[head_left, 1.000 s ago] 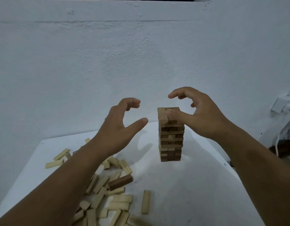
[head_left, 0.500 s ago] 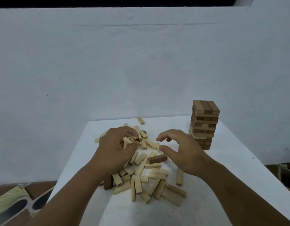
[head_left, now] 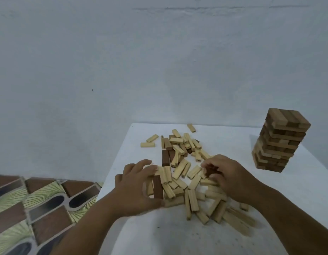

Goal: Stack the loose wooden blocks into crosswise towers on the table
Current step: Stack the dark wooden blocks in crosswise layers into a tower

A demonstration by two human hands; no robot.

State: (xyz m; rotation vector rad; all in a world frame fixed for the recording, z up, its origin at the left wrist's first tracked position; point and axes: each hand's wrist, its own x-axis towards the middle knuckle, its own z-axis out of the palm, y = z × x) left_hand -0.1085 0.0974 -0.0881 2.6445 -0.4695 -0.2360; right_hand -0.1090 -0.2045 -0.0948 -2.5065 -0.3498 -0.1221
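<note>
A crosswise tower (head_left: 281,142) of brown and pale blocks stands at the far right of the white table (head_left: 178,236). A pile of loose pale blocks (head_left: 185,159) with a few dark ones lies in the table's middle. My left hand (head_left: 135,186) is at the pile's left side, fingers and thumb curled round the two ends of a dark brown block (head_left: 158,187). My right hand (head_left: 233,179) is at the pile's right side, its curled fingers pinching another dark brown block (head_left: 211,171), which they partly hide.
The table's left edge (head_left: 111,173) drops to a patterned tiled floor (head_left: 39,205). A bare white wall (head_left: 159,61) rises right behind the table. Several stray blocks (head_left: 148,141) lie near the far left corner.
Both hands left the tower, came down to the loose pile and each closed on a dark block. The view swung left, so the tower now sits at the right.
</note>
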